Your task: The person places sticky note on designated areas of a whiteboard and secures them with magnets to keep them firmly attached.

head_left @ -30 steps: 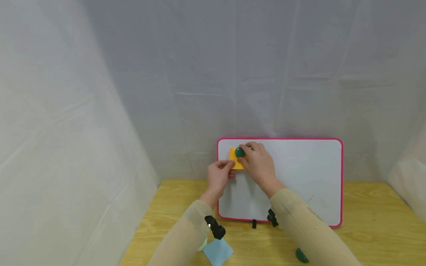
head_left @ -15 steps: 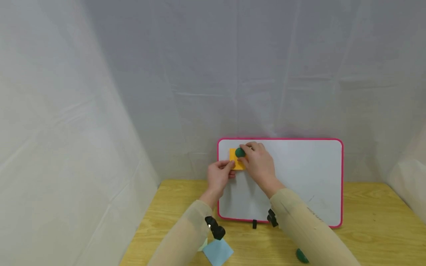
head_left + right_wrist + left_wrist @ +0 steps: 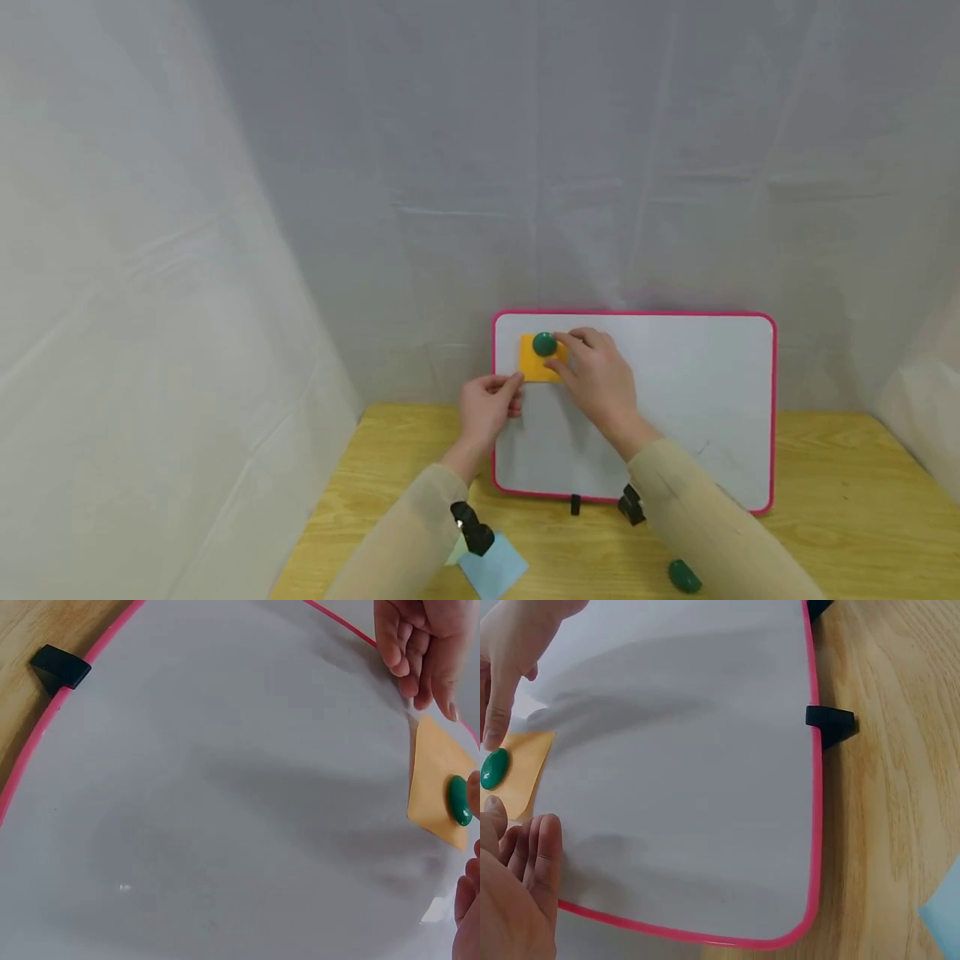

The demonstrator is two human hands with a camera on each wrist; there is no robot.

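Right hand (image 3: 600,375) fingers, relaxed and gripping nothing, are touching the green magnet (image 3: 543,343) pinning the orange note (image 3: 539,363) to the whiteboard (image 3: 675,400). Left hand (image 3: 486,408), loosely open, is hovering just below the note.

beige long sleeves (image 3: 405,542), black wrist straps (image 3: 472,527)

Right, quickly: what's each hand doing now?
Left hand: open, holding nothing.
Right hand: open, fingertip by the round green magnet.
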